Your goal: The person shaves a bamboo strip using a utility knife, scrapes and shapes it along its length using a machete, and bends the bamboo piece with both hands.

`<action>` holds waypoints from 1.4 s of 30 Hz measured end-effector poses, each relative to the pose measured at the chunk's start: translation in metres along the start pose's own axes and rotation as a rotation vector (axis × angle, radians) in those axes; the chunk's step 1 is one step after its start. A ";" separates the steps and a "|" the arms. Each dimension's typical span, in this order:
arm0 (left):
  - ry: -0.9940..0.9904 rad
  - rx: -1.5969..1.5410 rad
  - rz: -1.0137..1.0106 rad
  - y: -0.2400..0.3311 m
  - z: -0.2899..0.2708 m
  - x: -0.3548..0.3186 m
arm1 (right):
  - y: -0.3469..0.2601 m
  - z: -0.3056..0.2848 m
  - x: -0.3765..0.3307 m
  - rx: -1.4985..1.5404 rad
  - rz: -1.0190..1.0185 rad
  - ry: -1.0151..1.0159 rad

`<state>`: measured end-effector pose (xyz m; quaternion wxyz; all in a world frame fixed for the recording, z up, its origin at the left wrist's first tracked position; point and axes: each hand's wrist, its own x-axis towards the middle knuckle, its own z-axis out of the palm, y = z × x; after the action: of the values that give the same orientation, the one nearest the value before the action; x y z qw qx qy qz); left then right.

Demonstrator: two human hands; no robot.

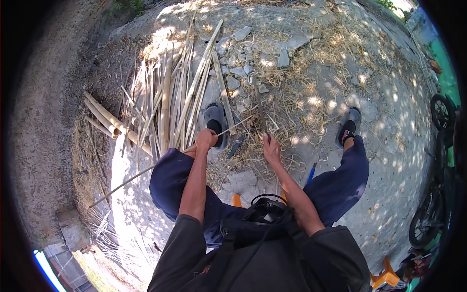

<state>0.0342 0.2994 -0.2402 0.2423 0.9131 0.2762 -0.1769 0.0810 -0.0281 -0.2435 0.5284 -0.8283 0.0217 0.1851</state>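
Observation:
My left hand (206,139) is closed around a thin bamboo strip (127,181). The strip slants across my left thigh, from low on the left up to the ground between my feet. My right hand (272,150) grips the near end of a long, narrow, dark knife (259,100), which points away from me. The strip's far end lies close to the knife's left side; whether they touch I cannot tell. Between my hands, a short dark blade-like piece (236,146) rests on the ground.
Split bamboo slats (182,97) lie piled beyond my left foot, beside thicker bamboo poles (104,114). Curly shavings (296,97) and broken stones (238,72) cover the ground ahead. A blue-handled tool (312,171) lies by my right leg. Bicycles (428,214) stand at far right.

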 end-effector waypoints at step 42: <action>0.032 -0.004 -0.065 0.031 0.000 0.002 | 0.069 0.003 -0.010 -0.085 -0.145 0.123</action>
<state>0.0545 0.2773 -0.2309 0.2337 0.9059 0.3097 -0.1694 0.0547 -0.0571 -0.3012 0.5024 -0.8592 -0.0140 0.0961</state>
